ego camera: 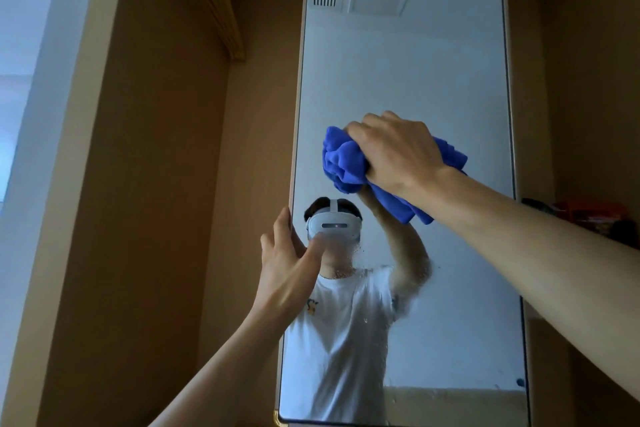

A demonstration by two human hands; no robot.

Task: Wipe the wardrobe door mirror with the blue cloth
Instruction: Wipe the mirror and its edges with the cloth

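Observation:
The tall mirror on the open wardrobe door fills the middle of the view. My right hand is closed around the bunched blue cloth and presses it against the glass at mid height. My left hand holds the mirror door's left edge, fingers wrapped over the edge and thumb lying on the glass. Droplets and smears show on the glass below the cloth, around the reflection of a person in a white shirt wearing a headset.
The open wardrobe interior lies to the left, with wooden hangers on a rail at the top. Behind the door's right edge a shelf holds dark and orange items. A white wall stands at the far left.

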